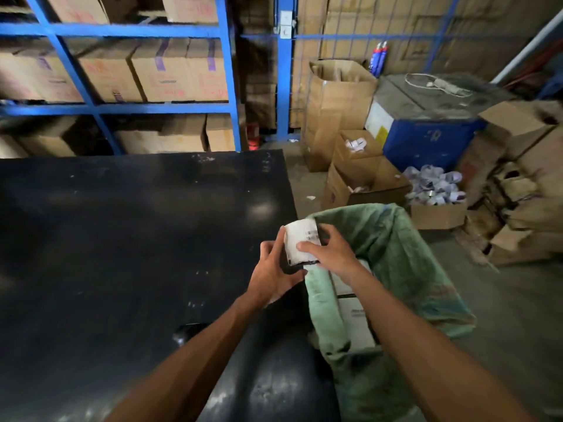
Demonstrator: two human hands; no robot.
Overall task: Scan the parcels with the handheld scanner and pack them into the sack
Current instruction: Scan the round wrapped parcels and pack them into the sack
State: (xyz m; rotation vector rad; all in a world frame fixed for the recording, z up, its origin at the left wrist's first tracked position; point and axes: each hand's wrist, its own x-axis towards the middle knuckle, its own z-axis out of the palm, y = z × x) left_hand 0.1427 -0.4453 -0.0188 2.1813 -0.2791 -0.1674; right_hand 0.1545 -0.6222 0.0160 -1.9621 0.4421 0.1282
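Note:
A small white parcel point(300, 240) with a printed label is held by both hands at the right edge of the black table point(122, 239). My left hand point(272, 274) grips its left side and underside. My right hand point(329, 249) covers its right side. Just right of the table stands an open green sack point(405, 254). Inside it lie white boxed parcels point(355, 324). A dark object point(185, 332), possibly the scanner, rests on the table beside my left forearm, mostly hidden.
Blue shelving point(122, 108) with cardboard boxes runs behind the table. On the floor to the right stand open cartons point(356, 184), a box of white packets point(435, 190), a blue machine point(426, 129) and stacked flattened cardboard point(518, 208).

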